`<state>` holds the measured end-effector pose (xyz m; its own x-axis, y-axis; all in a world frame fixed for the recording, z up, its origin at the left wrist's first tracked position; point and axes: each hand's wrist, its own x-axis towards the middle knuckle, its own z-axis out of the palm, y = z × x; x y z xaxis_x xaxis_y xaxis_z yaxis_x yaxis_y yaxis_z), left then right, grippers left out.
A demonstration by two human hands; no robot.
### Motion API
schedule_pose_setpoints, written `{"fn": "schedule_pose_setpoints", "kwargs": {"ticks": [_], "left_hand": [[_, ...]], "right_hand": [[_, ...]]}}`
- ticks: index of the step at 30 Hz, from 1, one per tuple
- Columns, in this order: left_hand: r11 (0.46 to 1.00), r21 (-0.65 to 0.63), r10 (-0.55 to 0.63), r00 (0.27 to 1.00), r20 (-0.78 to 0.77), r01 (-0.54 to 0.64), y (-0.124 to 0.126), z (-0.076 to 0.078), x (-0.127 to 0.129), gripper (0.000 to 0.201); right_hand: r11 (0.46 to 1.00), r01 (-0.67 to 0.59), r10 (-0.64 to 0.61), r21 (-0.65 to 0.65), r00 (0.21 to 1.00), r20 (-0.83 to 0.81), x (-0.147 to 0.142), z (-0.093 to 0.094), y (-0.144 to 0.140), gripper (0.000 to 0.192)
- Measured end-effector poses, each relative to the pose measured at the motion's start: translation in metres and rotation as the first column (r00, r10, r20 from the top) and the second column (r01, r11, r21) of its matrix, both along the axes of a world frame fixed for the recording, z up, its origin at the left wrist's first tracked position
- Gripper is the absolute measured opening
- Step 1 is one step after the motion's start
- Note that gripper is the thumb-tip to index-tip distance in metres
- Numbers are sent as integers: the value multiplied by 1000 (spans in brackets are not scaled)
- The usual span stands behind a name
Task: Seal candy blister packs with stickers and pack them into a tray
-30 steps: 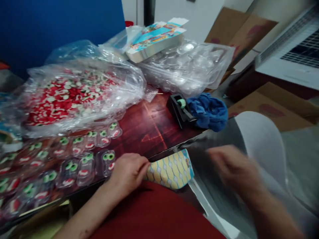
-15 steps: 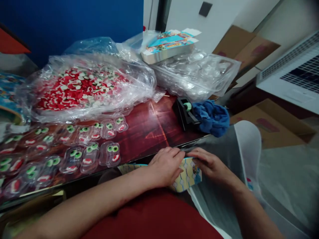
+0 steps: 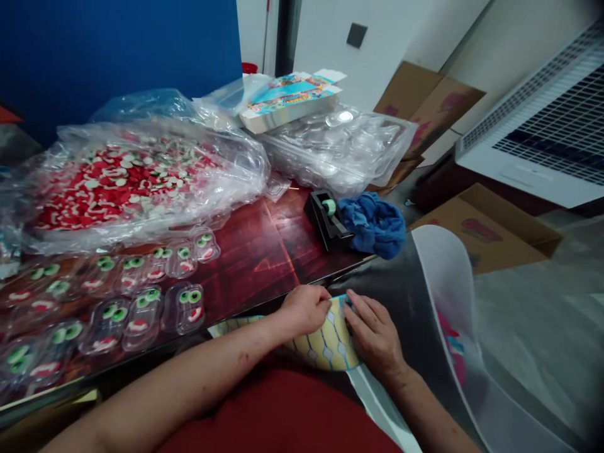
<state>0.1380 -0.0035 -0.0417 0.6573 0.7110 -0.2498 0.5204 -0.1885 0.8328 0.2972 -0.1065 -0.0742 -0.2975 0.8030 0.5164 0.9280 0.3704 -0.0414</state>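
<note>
at the near edge of the dark red wooden table [image 3: 264, 251], we pinch a yellow card with a blue-white pattern [image 3: 325, 340] between both hands. our left hand [image 3: 304, 308] grips its upper left edge, and our right hand [image 3: 375, 333] presses its right side with fingers closed on it. just beyond sit a black tape dispenser [image 3: 325, 217] and a crumpled blue cloth [image 3: 375, 223].

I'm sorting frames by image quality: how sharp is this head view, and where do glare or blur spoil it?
Head view: both hands, left hand and right hand, on the yellow patterned card, are fairly sharp; ceiling light glares off the clear plastic bags and the glossy red table; the picture's edges smear and bend, and the lower right corner is soft.
</note>
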Motion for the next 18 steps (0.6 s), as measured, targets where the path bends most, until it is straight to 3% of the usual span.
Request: {"fn": "schedule_pose_setpoints", "kwargs": {"ticks": [4,7,10,14,16,18], "left_hand": [[1000,22,1,1000,14,-1,1,1,-2,22],[998,62,-25,999,29,23,-2,3,-5,22],[991,124,-57,998,15,55,-4,4,-7,23],[982,173,-74,997,-8,74,-5,2,-8,24],[979,181,-91,996,-6,91,-6,1,-7,23],[964,218,-155,988,5,150,-7,0,-4,24]], "right_hand": [[995,90,-86,31,988,-132,-3,11,-2,29],[982,179,-185,-56,973,-136,-5,24,9,28],[983,83,-105,-166,986,-129,-4,33,24,21],[972,-84,46,-219,984,-175,1,37,31,21],[960,-131,64,-246,963,-261,5,40,30,19],[916,-182,28,-357,917,-397,11,45,30,18]]}}
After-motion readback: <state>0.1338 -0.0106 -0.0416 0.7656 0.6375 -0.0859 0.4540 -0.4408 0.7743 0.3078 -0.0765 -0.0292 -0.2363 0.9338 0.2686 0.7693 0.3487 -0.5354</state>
